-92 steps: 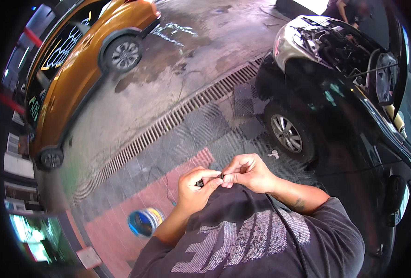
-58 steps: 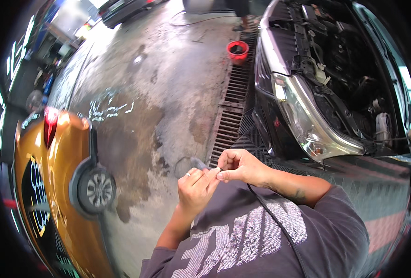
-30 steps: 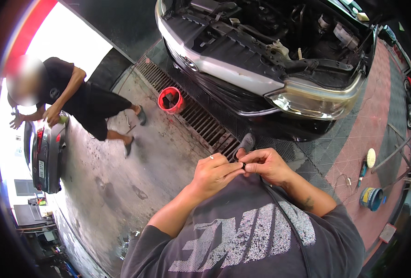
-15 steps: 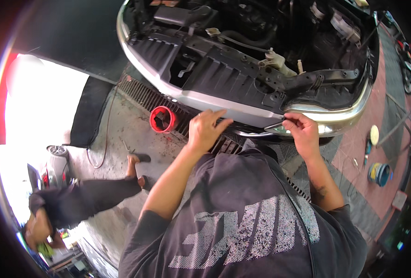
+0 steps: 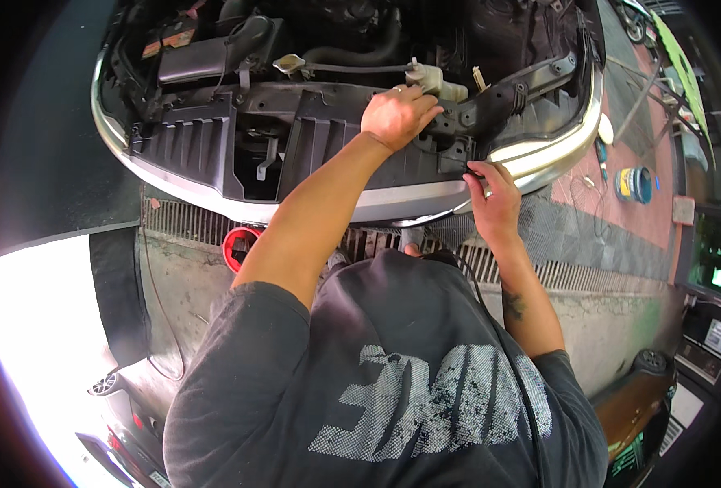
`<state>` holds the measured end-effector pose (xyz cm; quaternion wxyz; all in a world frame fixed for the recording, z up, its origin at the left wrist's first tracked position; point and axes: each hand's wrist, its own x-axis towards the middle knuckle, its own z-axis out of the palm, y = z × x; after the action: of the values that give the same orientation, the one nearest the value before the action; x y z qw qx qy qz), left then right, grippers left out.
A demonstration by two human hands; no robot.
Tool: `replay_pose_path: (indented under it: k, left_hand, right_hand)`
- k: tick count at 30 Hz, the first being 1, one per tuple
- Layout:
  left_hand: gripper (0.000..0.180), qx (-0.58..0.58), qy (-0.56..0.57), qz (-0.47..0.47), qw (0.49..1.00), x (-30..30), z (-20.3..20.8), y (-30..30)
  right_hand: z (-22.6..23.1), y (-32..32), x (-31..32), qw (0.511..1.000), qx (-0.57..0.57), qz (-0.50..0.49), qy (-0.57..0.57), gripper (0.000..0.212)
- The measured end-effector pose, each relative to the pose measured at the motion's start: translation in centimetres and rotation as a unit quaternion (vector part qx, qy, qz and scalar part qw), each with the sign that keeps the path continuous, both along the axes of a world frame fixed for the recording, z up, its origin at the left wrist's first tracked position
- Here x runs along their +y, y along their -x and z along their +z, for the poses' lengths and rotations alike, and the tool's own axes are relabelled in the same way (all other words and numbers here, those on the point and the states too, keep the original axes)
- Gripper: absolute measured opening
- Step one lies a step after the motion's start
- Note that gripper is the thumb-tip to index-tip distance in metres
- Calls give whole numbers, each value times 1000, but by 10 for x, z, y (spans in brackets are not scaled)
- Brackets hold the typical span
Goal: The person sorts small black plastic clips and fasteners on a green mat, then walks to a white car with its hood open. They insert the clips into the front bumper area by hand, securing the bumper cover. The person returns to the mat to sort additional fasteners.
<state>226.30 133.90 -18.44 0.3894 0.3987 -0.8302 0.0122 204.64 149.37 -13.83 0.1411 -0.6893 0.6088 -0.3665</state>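
Note:
The front of a silver car (image 5: pixel 202 198) stands before me with its engine bay uncovered. My left hand (image 5: pixel 401 118) is stretched over the front edge, at the black ribbed cover panel (image 5: pixel 324 130). Its fingers curl downward beside a whitish plastic reservoir (image 5: pixel 440 83), and their tips are hidden. Lower and to the right, my right hand (image 5: pixel 494 199) is closed in a pinch beside the headlight (image 5: pixel 531 159). A small dark bit shows at its fingertips, too small to name. A thin hose or cable (image 5: pixel 498 329) runs across my dark shirt.
A red bucket (image 5: pixel 234 248) sits on the floor under my left arm, by a drain grate (image 5: pixel 189 218). To the right are a blue bucket (image 5: pixel 638 185) and a brush-like tool (image 5: pixel 603 150). A car (image 5: pixel 128 431) is at lower left, a brown one (image 5: pixel 637 398) at lower right.
My left hand has gone from in front of the bumper up over the engine bay edge. The thin dark tool seen in my right hand no longer shows clearly. The view has shifted.

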Motion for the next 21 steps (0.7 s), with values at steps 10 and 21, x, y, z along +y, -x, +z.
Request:
replay_pose_path:
  k: [10,21]
  left_hand:
    - [20,-32,19,-27,999,-4,-9,-4]
    - [20,9,-24,-32,999,-9,-15,-7]
  right_hand:
    - [3,-10,-25,997,70,-6,-32,18]
    - [24,-7,-60,964,222,119,-83,18]
